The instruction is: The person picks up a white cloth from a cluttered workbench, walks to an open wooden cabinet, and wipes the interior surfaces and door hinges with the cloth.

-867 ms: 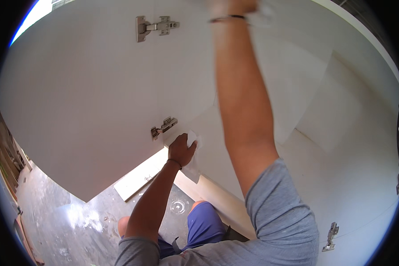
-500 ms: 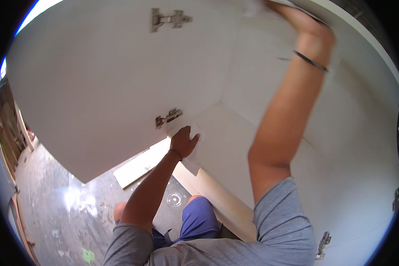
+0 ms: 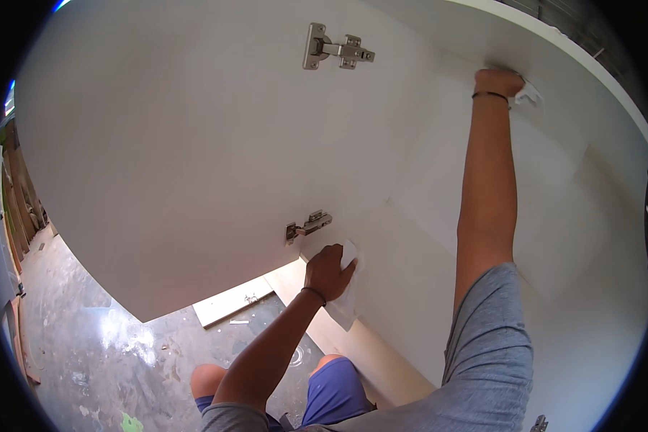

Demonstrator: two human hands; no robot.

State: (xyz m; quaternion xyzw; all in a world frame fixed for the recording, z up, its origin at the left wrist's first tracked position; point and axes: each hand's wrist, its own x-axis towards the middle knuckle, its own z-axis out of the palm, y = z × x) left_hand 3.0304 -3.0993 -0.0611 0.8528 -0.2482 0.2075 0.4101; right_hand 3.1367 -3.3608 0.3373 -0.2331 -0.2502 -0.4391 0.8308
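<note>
Low in a white cabinet (image 3: pixel 410 252), by the front edge of its floor panel, my left hand (image 3: pixel 327 273) is closed on a thin white sheet (image 3: pixel 345 306). Part of the sheet hangs down by the edge; whether it is cloth or paper I cannot tell. My right arm stretches up into the cabinet. Up there my right hand (image 3: pixel 500 81), bent at the wrist, presses a crumpled white cloth (image 3: pixel 529 93) to the inside of the upper panel. Most of its fingers are hidden. To the left, the white door (image 3: pixel 158 158) stands swung out.
Two metal hinges, an upper one (image 3: pixel 338 49) and a lower one (image 3: pixel 308 225), join the door to the cabinet. Another hinge (image 3: pixel 539 423) shows at the lower right. A pale board (image 3: pixel 230 302) lies on the stained concrete floor (image 3: pixel 115 360). Wooden pieces (image 3: pixel 21 194) stand at the far left.
My right hand has shifted along the upper panel, the arm now straighter, and the cloth shows beside it. My left hand stays near the lower hinge with the sheet. The whole view has shifted.
</note>
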